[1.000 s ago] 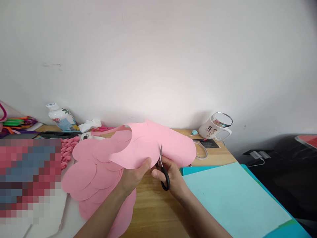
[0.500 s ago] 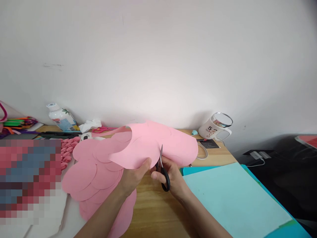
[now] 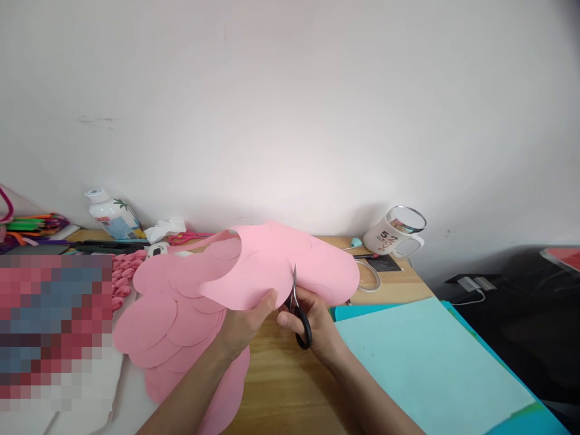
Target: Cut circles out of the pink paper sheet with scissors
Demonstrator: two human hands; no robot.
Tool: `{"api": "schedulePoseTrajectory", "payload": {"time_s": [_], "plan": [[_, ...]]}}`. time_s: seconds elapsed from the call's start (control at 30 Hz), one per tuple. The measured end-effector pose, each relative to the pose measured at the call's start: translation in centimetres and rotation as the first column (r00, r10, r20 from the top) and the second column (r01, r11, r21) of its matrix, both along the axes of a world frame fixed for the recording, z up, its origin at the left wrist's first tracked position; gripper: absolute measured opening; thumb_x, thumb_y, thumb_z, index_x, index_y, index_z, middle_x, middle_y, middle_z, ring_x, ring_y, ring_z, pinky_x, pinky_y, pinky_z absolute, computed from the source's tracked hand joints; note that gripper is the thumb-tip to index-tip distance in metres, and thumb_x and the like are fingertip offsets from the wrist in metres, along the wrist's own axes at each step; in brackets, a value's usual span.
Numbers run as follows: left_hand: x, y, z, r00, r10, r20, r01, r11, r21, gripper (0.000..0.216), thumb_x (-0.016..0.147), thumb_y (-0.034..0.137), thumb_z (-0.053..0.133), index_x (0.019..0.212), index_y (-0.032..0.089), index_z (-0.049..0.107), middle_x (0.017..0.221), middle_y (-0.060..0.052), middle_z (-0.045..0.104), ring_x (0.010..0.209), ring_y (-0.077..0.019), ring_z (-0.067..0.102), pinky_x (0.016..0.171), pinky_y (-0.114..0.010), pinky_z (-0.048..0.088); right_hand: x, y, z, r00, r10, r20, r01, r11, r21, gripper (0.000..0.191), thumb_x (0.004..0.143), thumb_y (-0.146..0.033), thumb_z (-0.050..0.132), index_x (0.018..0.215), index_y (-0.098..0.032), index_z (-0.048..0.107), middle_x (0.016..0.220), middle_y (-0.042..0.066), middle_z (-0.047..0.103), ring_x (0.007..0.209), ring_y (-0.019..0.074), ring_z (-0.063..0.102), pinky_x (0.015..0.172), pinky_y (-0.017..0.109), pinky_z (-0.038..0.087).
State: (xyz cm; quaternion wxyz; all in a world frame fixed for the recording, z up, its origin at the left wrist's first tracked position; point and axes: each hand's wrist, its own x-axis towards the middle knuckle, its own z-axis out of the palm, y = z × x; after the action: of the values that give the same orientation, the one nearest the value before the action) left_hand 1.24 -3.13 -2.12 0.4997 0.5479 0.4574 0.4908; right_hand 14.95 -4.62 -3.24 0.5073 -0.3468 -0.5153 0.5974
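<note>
A large curved sheet of pink paper is held up over the table, with faint curved lines on it. My left hand pinches its lower edge, thumb on top and fingers hidden underneath. My right hand grips black-handled scissors, whose blades point up and lie in a cut in the paper, just right of my left thumb. Below and to the left lies an overlapping pile of rounded pink paper pieces.
A white mug stands by the wall, near a white ring. Light blue sheets cover the right side of the table. At back left are a bottle, a crumpled tissue and pink-handled scissors.
The right end of the pink sheet has shifted slightly to the left. Both hands and the scissors stay almost where they were.
</note>
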Motion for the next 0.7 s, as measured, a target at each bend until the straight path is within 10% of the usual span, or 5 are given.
{"api": "schedulePoseTrajectory", "payload": {"time_s": [0.7], "plan": [[0.01, 0.38, 0.04, 0.995, 0.024, 0.096, -0.024, 1.0, 0.004, 0.037, 0.071, 0.038, 0.063, 0.101, 0.016, 0.062, 0.094, -0.007, 0.07, 0.1, -0.0264, 0.06, 0.091, -0.039, 0.046, -0.13, -0.13, -0.04, 0.998, -0.048, 0.039, 0.048, 0.999, 0.0, 0.036, 0.063, -0.045, 0.072, 0.061, -0.017, 0.051, 0.052, -0.005, 0.039, 0.049, 0.0086, 0.03, 0.045, 0.023, 0.023]]}}
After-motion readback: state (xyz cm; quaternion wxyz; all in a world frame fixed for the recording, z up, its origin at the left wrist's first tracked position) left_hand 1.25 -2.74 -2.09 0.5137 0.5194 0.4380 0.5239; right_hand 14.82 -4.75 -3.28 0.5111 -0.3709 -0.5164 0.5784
